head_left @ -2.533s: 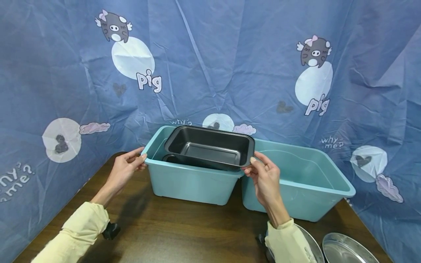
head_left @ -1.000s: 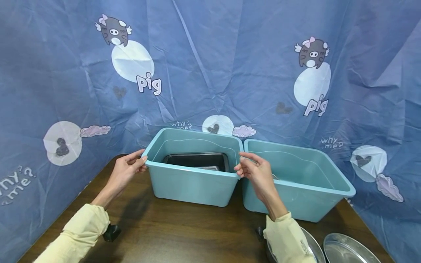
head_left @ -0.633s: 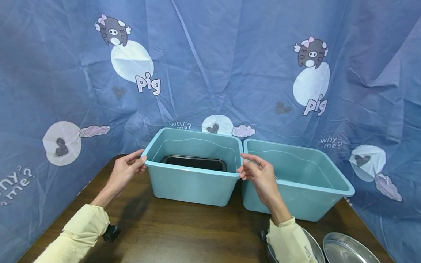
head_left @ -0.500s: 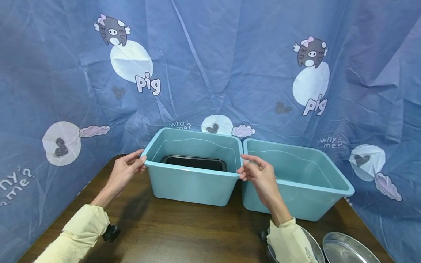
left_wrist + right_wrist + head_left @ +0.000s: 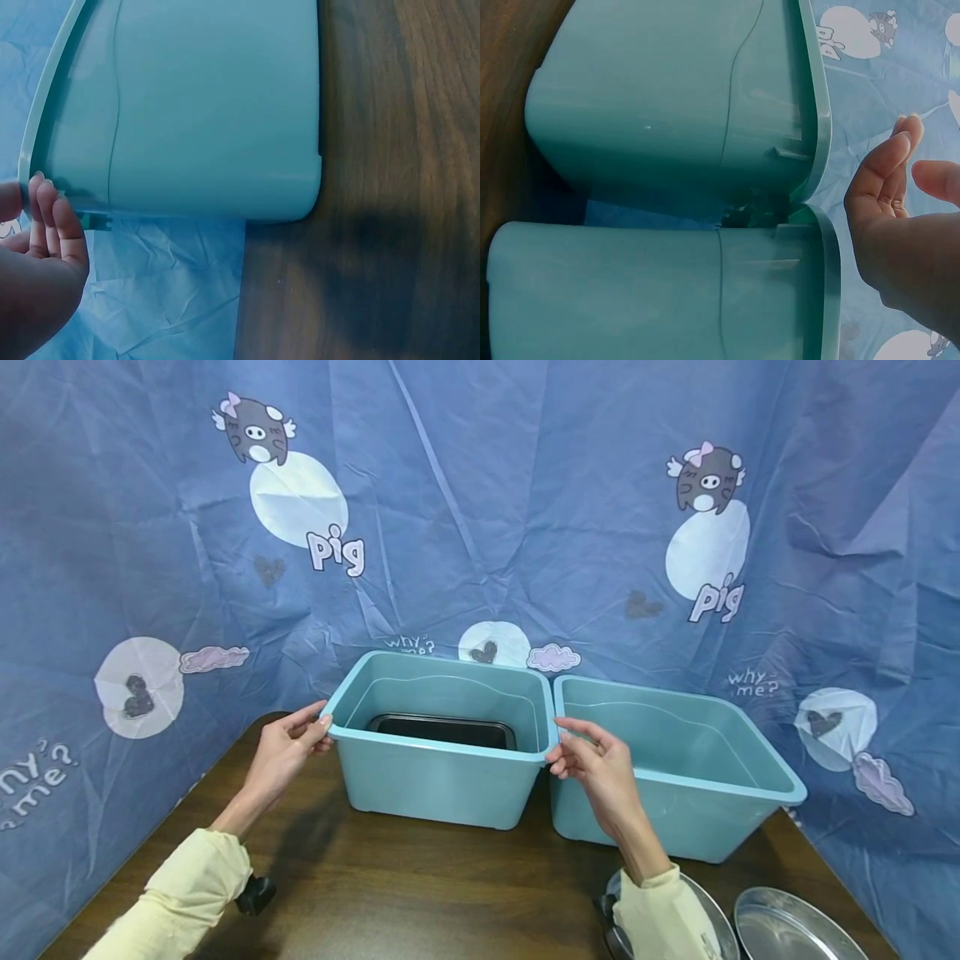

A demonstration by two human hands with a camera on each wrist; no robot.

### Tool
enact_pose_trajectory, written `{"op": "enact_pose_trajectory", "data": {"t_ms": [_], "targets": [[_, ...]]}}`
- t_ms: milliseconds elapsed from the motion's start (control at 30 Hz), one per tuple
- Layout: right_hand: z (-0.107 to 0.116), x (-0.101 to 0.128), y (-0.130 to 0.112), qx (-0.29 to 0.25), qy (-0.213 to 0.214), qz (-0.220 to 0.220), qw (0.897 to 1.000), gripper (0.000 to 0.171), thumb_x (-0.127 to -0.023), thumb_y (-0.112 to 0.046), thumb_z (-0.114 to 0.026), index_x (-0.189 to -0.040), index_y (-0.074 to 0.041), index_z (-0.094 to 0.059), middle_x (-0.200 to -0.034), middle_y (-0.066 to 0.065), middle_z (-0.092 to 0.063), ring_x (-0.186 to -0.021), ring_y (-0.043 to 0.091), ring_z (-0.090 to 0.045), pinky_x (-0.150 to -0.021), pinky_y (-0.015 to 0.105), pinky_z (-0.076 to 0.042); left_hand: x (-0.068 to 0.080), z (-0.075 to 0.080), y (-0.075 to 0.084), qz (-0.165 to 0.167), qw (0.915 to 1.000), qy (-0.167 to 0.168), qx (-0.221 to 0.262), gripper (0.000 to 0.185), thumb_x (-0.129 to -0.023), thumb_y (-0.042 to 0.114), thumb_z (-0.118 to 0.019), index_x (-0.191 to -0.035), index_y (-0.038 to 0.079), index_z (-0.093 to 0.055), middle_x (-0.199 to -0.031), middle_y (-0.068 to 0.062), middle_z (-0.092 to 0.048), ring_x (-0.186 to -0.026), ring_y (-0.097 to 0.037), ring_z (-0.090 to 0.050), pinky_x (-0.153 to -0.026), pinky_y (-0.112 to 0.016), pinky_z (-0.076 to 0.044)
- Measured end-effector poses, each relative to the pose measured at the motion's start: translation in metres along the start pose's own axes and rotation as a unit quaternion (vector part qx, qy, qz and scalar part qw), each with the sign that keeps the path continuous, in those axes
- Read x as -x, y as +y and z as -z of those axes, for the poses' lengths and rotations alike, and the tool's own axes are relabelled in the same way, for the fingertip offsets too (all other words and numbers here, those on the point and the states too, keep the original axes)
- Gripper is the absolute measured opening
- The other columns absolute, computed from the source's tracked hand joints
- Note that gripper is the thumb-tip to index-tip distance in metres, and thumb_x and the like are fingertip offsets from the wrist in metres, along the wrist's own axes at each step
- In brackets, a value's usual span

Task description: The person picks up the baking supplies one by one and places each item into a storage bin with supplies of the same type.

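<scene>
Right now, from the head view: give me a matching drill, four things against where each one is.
Things:
1. left hand
2. right hand
3. black pan
4. metal dish

Places:
A. inside the left tub
B. on the table, near right corner
C. at the left tub's outer left rim
D. in front of the gap between the left tub and the right tub

Pairs: 1-C, 2-D, 3-A, 4-B
</scene>
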State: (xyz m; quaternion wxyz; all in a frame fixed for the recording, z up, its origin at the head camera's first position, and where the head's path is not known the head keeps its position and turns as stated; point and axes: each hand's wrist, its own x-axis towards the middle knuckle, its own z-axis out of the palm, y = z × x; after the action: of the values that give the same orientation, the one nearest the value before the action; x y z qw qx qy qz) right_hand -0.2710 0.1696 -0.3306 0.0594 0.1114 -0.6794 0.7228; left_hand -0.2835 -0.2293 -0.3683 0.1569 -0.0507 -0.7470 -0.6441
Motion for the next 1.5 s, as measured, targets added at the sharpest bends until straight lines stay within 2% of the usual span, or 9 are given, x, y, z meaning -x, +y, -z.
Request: {"op": "enact_pose_trajectory", "data": {"t_ms": [133,300,567,733,867,967,1100,1233,1500], "targets": [[0.003,0.003,0.001,0.006,0.006,-0.007,1.0,0.035,-0.105,-0.003,-0.054,-0.138,0.009,-0.055,-0.076,0.006,-0.071,-0.064,0.014,-0.064,-0.065,0.026,-0.056,0.004,-0.002,0.0,-0.004,0.9998,0.016,-0.006,0.05,-0.108,0.01,-0.055,-0.148,-0.015,-0.042,-0.09,0.0,-0.066,-0.076,0.0,-0.062,-0.073,-0.017,-0.056],[0.009,0.006,0.004,0.009,0.009,-0.002,1.0,0.035,-0.106,-0.003,-0.054,-0.138,0.01,-0.055,-0.077,0.006,-0.071,-0.065,0.014,-0.065,-0.065,0.026,-0.055,0.009,-0.008,-0.001,-0.006,0.9991,0.042,0.009,0.046,-0.109,0.008,-0.051,-0.147,-0.016,-0.043,-0.091,0.001,-0.064,-0.075,0.001,-0.061,-0.074,-0.016,-0.055],[0.016,0.012,0.005,0.021,0.015,0.002,1.0,0.032,-0.105,-0.002,-0.054,-0.135,0.009,-0.057,-0.078,0.007,-0.072,-0.066,0.015,-0.066,-0.066,0.027,-0.057,0.017,-0.011,-0.006,0.011,0.9965,0.078,0.028,0.045,-0.109,0.012,-0.053,-0.144,-0.015,-0.049,-0.086,0.004,-0.064,-0.073,0.001,-0.061,-0.072,-0.015,-0.055],[0.022,0.016,0.005,0.022,0.017,0.01,1.0,0.029,-0.106,-0.002,-0.053,-0.133,0.007,-0.059,-0.078,0.006,-0.072,-0.066,0.014,-0.066,-0.065,0.026,-0.056,0.026,-0.011,-0.013,0.021,0.996,0.086,-0.006,0.046,-0.109,0.02,-0.056,-0.143,-0.012,-0.053,-0.087,0.006,-0.066,-0.074,0.001,-0.062,-0.072,-0.015,-0.054],[0.027,0.019,0.006,0.023,0.017,0.012,1.0,0.029,-0.106,-0.004,-0.054,-0.133,0.007,-0.059,-0.078,0.005,-0.072,-0.067,0.014,-0.066,-0.066,0.026,-0.057,0.037,-0.014,-0.025,0.047,0.9934,0.095,-0.043,0.046,-0.108,0.028,-0.057,-0.138,-0.008,-0.059,-0.093,0.001,-0.069,-0.077,0.0,-0.063,-0.073,-0.016,-0.053],[0.03,0.021,0.006,0.026,0.017,0.012,0.999,0.03,-0.106,-0.006,-0.055,-0.133,0.007,-0.059,-0.078,0.006,-0.072,-0.067,0.014,-0.067,-0.066,0.027,-0.057,0.046,-0.016,-0.035,0.079,0.992,0.077,-0.062,0.047,-0.108,0.031,-0.057,-0.133,-0.008,-0.062,-0.095,-0.003,-0.069,-0.079,-0.004,-0.063,-0.074,-0.019,-0.053],[0.035,0.024,0.006,0.029,0.022,0.012,0.999,0.03,-0.106,-0.006,-0.056,-0.133,0.007,-0.059,-0.079,0.007,-0.072,-0.067,0.015,-0.067,-0.067,0.028,-0.058,0.053,-0.022,-0.044,0.104,0.9922,0.026,-0.064,0.046,-0.108,0.031,-0.058,-0.127,-0.01,-0.064,-0.087,-0.006,-0.067,-0.079,-0.012,-0.062,-0.072,-0.025,-0.055],[0.04,0.027,0.007,0.029,0.03,0.013,0.999,0.03,-0.107,-0.006,-0.055,-0.134,0.006,-0.058,-0.079,0.007,-0.072,-0.067,0.015,-0.066,-0.066,0.027,-0.057,0.058,-0.033,-0.045,0.106,0.9923,-0.014,-0.062,0.042,-0.107,0.027,-0.061,-0.125,-0.01,-0.065,-0.085,-0.006,-0.065,-0.078,-0.014,-0.06,-0.069,-0.027,-0.054],[0.052,0.032,0.01,0.035,0.037,0.017,0.999,0.033,-0.108,-0.012,-0.056,-0.136,0.005,-0.057,-0.08,0.006,-0.073,-0.068,0.014,-0.067,-0.067,0.026,-0.058,0.064,-0.06,-0.04,0.105,0.9917,-0.057,-0.047,0.034,-0.106,0.022,-0.062,-0.121,-0.008,-0.068,-0.083,-0.008,-0.066,-0.077,-0.016,-0.06,-0.067,-0.025,-0.052]]}}
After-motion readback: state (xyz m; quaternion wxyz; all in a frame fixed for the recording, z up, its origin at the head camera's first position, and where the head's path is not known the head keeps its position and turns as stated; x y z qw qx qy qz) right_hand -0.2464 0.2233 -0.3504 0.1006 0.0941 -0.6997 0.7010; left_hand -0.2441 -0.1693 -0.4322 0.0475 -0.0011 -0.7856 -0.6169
